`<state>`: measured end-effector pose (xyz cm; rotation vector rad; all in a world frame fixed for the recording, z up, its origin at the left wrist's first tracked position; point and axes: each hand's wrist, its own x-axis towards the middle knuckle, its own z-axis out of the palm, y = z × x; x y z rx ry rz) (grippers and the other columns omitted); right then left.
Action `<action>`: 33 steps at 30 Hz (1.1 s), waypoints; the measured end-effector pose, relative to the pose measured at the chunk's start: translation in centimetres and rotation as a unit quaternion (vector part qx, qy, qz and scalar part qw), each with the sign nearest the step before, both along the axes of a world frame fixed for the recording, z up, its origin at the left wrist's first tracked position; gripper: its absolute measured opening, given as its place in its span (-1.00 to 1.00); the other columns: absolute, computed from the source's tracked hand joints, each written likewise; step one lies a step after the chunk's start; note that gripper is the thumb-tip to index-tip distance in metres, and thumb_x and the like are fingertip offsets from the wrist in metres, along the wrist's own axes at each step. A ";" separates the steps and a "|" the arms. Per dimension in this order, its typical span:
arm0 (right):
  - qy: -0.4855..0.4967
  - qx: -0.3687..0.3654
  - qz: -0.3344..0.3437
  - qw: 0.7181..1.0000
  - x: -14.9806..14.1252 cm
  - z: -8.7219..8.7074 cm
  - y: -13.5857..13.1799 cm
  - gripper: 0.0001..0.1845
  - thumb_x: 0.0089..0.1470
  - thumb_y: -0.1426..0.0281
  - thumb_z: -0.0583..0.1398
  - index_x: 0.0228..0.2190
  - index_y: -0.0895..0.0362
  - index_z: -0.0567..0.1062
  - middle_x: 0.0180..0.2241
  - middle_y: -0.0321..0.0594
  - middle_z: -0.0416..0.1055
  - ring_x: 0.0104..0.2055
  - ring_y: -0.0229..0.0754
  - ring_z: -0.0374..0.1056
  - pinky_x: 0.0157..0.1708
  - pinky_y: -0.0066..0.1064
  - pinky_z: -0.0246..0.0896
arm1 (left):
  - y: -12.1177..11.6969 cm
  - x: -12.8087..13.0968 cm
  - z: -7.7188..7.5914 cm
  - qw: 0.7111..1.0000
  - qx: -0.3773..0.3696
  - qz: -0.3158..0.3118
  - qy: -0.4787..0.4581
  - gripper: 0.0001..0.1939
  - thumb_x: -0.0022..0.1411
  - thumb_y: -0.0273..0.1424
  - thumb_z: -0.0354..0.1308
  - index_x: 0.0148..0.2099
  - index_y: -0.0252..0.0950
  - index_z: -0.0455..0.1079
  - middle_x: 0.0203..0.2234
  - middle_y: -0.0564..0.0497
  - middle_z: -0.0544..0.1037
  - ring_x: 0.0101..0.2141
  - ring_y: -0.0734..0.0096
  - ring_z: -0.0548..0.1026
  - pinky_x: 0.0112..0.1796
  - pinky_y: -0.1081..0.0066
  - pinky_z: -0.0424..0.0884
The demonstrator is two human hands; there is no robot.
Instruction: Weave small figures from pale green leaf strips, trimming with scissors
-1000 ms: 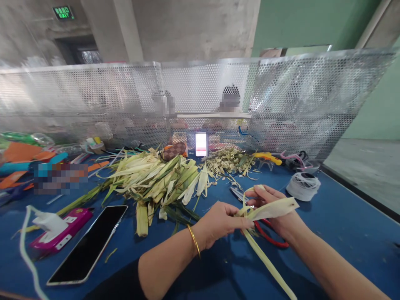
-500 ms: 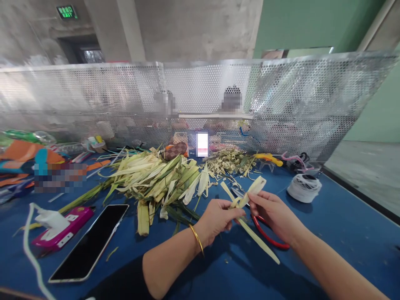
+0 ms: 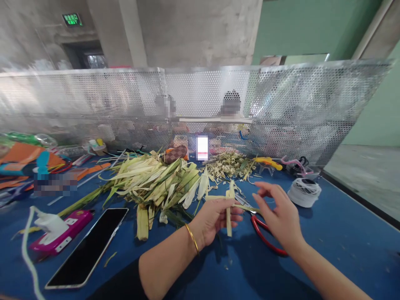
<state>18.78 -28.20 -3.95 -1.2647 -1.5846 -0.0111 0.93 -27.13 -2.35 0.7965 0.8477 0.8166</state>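
Crossed pale corn-husk strips (image 3: 230,192) are pinched in my left hand (image 3: 215,216), between thumb and fingers. One strip hangs below the crossing, another points up, and a thin one runs rightward to my right hand (image 3: 279,214). That hand is just right of the strips, with thumb and fingers apart; whether it touches the thin strip's end I cannot tell. Beneath and between the hands lie red-handled scissors (image 3: 265,237), their metal blades partly hidden by the strips. A big heap of husks (image 3: 159,179) lies left of my hands.
Shredded husk scraps (image 3: 231,164) lie behind the hands. A roll of white cord (image 3: 304,192) stands right. At left are a phone (image 3: 89,248) and a magenta power strip (image 3: 62,233) with a white cable. A perforated metal screen (image 3: 200,91) borders the blue table's back.
My right hand has let go of the broad folded strip and moved slightly right, fingers spreading. The crossed strips have turned in my left hand, so one now hangs nearly straight down.
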 end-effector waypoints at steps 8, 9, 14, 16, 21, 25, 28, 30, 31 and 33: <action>-0.484 0.155 0.138 0.850 -2.0 0.1 -1.5 -0.60 0.20 0.59 -0.11 -0.05 0.27 0.41 -0.38 -0.11 0.45 -0.30 -0.08 0.35 -0.20 -0.18 0.15 | 0.6 -0.6 0.2 0.997 -0.002 -0.001 -0.075 -0.78 0.01 -0.63 0.14 -0.25 -0.43 0.51 -0.31 -0.13 0.59 -0.38 0.53 0.50 -0.35 0.59 0.37; -0.477 0.161 0.138 0.853 -2.2 -0.1 -1.5 -0.61 0.21 0.59 -0.11 -0.07 0.29 0.41 -0.38 -0.11 0.45 -0.29 -0.09 0.36 -0.19 -0.19 0.15 | 0.6 -0.5 0.0 0.997 0.001 0.000 -0.073 -0.81 0.03 -0.60 0.17 -0.25 -0.43 0.51 -0.32 -0.12 0.59 -0.38 0.53 0.50 -0.34 0.58 0.37; -0.438 0.194 0.170 0.861 -2.5 -0.1 -2.2 -0.71 0.23 0.56 -0.05 -0.22 0.28 0.46 -0.51 -0.21 0.41 -0.46 -0.19 0.31 -0.31 -0.27 0.15 | 0.7 -0.4 -0.2 0.997 -0.005 0.040 -0.073 -0.91 0.12 -0.51 0.20 -0.30 -0.42 0.49 -0.37 -0.11 0.59 -0.38 0.46 0.54 -0.34 0.53 0.41; -0.435 0.211 0.189 0.855 -2.8 0.3 -3.0 -0.70 0.23 0.57 -0.06 -0.23 0.29 0.47 -0.52 -0.19 0.42 -0.47 -0.19 0.32 -0.32 -0.26 0.15 | 0.7 -0.5 0.2 0.995 -0.019 0.059 -0.075 -0.92 0.14 -0.53 0.17 -0.33 -0.44 0.48 -0.39 -0.12 0.59 -0.39 0.45 0.55 -0.32 0.50 0.43; -0.431 0.280 0.216 0.830 -4.3 1.6 -4.6 -0.57 0.21 0.64 -0.16 -0.25 0.31 0.48 -0.46 -0.09 0.52 -0.40 -0.14 0.40 -0.24 -0.22 0.17 | 0.6 -0.6 1.0 0.992 -0.036 0.088 -0.079 -0.93 0.16 -0.57 0.15 -0.35 -0.46 0.46 -0.41 -0.12 0.58 -0.45 0.48 0.54 -0.32 0.48 0.47; -0.414 0.272 0.254 0.831 -4.5 1.8 -4.6 -0.61 0.29 0.52 -0.15 -0.21 0.28 0.46 -0.52 -0.16 0.51 -0.44 -0.18 0.40 -0.25 -0.28 0.21 | 0.5 -0.5 1.1 0.993 -0.023 0.099 -0.066 -0.92 0.17 -0.56 0.14 -0.37 -0.45 0.44 -0.44 -0.09 0.57 -0.48 0.49 0.53 -0.36 0.49 0.47; -0.321 0.249 0.217 0.888 -3.1 1.2 -3.6 -0.54 0.33 0.28 -0.18 -0.07 0.28 0.37 -0.42 -0.09 0.51 -0.35 -0.14 0.41 -0.24 -0.26 0.23 | 0.5 -0.6 1.0 0.995 0.009 0.077 -0.057 -0.94 0.15 -0.55 0.16 -0.35 -0.45 0.45 -0.46 -0.08 0.56 -0.49 0.48 0.52 -0.37 0.48 0.46; -0.272 0.211 0.084 0.935 -1.9 0.8 -2.6 -0.65 0.29 0.31 -0.06 -0.06 0.24 0.37 -0.29 -0.02 0.50 -0.23 -0.07 0.40 -0.21 -0.23 0.21 | 0.5 -0.7 1.0 0.997 0.034 0.055 -0.050 -0.93 0.11 -0.55 0.18 -0.32 -0.45 0.45 -0.47 -0.06 0.55 -0.51 0.50 0.51 -0.37 0.47 0.45; -0.268 0.181 0.026 0.946 -1.4 0.7 -2.1 -0.68 0.26 0.31 -0.02 -0.09 0.22 0.39 -0.25 0.00 0.49 -0.20 -0.04 0.40 -0.19 -0.21 0.19 | 0.5 -0.7 1.1 0.997 0.046 0.044 -0.045 -0.91 0.08 -0.56 0.19 -0.30 -0.44 0.45 -0.48 -0.04 0.54 -0.54 0.52 0.49 -0.41 0.49 0.43; -0.291 0.127 -0.019 0.948 -0.9 0.6 -1.3 -0.71 0.26 0.30 -0.01 -0.19 0.18 0.44 -0.29 -0.06 0.51 -0.26 -0.08 0.41 -0.16 -0.22 0.15 | 0.4 -0.8 1.2 0.997 0.063 0.027 -0.040 -0.88 0.00 -0.56 0.20 -0.32 -0.43 0.44 -0.50 0.00 0.52 -0.58 0.56 0.44 -0.52 0.55 0.34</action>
